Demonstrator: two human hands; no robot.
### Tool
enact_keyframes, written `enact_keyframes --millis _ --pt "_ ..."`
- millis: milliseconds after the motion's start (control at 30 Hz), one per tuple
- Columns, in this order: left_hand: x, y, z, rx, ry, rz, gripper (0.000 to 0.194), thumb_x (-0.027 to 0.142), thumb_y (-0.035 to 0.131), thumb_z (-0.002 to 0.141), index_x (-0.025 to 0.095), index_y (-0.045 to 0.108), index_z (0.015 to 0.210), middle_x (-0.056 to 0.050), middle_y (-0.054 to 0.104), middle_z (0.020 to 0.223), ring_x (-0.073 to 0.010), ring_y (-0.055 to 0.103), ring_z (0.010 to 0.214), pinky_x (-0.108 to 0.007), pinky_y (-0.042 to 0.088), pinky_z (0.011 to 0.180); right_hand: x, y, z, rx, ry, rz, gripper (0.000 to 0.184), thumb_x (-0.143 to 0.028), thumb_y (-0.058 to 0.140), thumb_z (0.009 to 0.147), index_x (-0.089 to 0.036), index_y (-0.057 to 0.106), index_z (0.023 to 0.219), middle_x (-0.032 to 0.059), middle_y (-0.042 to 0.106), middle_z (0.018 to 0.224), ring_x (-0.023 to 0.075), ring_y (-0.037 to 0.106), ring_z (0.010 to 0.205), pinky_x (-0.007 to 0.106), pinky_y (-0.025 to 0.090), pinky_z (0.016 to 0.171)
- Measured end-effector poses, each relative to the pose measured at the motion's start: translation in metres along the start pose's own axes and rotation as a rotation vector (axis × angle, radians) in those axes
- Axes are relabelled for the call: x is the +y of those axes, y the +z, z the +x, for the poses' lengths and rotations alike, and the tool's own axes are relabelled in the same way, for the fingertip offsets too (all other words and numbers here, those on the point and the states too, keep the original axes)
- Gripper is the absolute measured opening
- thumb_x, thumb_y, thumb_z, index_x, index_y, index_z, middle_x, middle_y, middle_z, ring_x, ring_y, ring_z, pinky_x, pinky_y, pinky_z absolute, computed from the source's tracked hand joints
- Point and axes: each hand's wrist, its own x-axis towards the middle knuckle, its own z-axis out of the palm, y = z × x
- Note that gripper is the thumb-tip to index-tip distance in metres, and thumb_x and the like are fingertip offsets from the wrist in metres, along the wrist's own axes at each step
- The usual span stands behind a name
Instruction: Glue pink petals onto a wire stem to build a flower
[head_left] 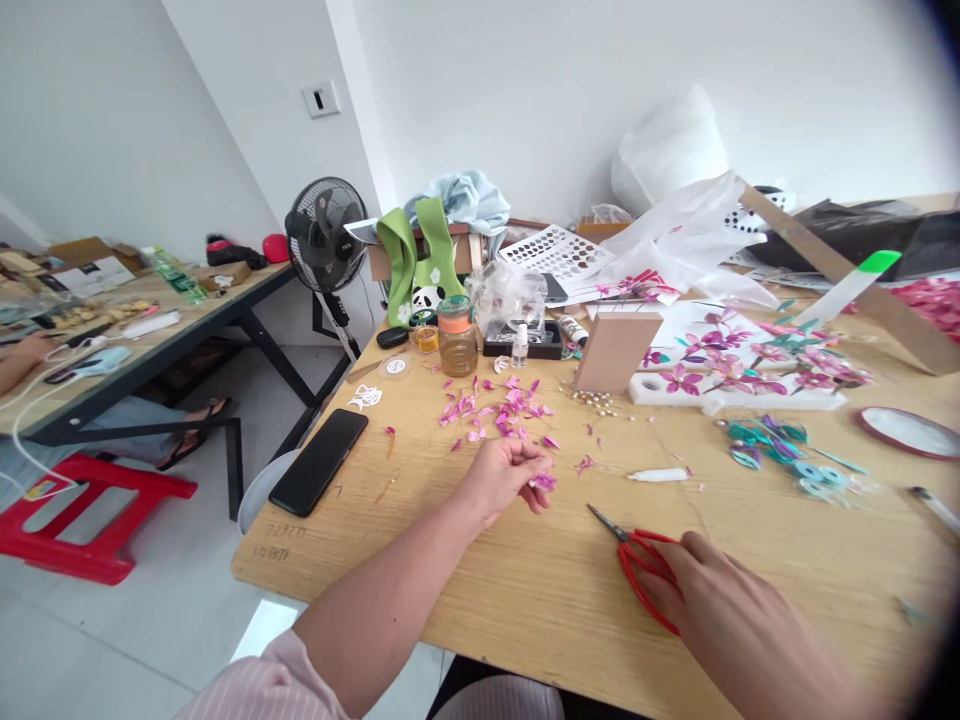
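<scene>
My left hand (506, 478) is closed in a pinch on a small pink petal (543, 483), held a little above the wooden table. My right hand (724, 595) is at the red-handled scissors (646, 575), its fingers around the handles. The scissors' dark blades point up and left, toward my left hand. Just beyond my left hand lies a loose scatter of pink petals (517, 400). A white glue-like tube (658, 475) lies between the petals and the scissors.
A black phone (319, 462) lies at the left table edge. A jar (457, 345) stands behind the petals, near a brown block (616, 352). Pink flowers (724, 365) rest on white foam at right, with teal ribbons (765, 440) in front. A fan (328, 235) stands behind.
</scene>
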Motion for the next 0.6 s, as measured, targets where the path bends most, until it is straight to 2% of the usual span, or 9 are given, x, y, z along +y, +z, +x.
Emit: enact_keyframes --millis 167,267,367,467,600 --pt "-0.001 0.002 -0.002 -0.053 0.008 0.059 0.044 0.048 0.076 0.058 0.010 0.059 0.073 0.001 0.058 0.053 -0.0109 0.055 0.038 -0.021 0.043 0.035 -0.012 -0.013 0.011 -0.054 -0.016 0.054 0.027 -0.039 0.048 0.082 -0.023 0.063 0.067 0.0072 0.061 0.068 0.0205 0.060 0.057 0.031 0.041 0.053" --pt "-0.002 0.004 -0.004 -0.093 0.006 0.091 0.043 0.048 0.075 0.059 0.011 0.058 0.073 0.000 0.059 0.052 -0.0111 0.055 0.038 -0.021 0.043 0.035 -0.028 -0.026 0.035 -0.059 0.001 0.293 0.025 -0.039 0.047 0.083 -0.024 0.067 0.083 0.0057 0.067 0.077 0.0204 0.063 0.064 0.030 0.045 0.058" --pt "-0.004 0.004 -0.004 -0.120 0.006 0.099 0.042 0.048 0.075 0.060 0.011 0.059 0.073 0.000 0.060 0.051 -0.0110 0.054 0.037 -0.022 0.043 0.035 -0.042 -0.032 0.060 -0.120 0.025 0.510 0.024 -0.040 0.049 0.082 -0.022 0.065 0.084 0.0045 0.069 0.076 0.0189 0.062 0.064 0.028 0.045 0.058" --pt "-0.005 0.003 -0.004 -0.129 0.000 0.106 0.042 0.048 0.075 0.061 0.011 0.060 0.075 0.000 0.061 0.052 -0.0105 0.054 0.037 -0.022 0.044 0.035 -0.050 -0.032 0.078 -0.169 0.025 0.520 0.025 -0.039 0.048 0.080 -0.020 0.065 0.081 0.0048 0.068 0.071 0.0184 0.060 0.060 0.027 0.042 0.054" --pt "-0.004 0.004 -0.005 -0.127 -0.016 0.116 0.043 0.050 0.075 0.059 0.012 0.061 0.072 0.000 0.060 0.052 -0.0098 0.053 0.038 -0.022 0.045 0.036 -0.053 -0.030 0.086 -0.219 -0.003 0.437 0.023 -0.035 0.045 0.078 -0.020 0.062 0.073 0.0035 0.066 0.065 0.0178 0.058 0.058 0.026 0.038 0.052"
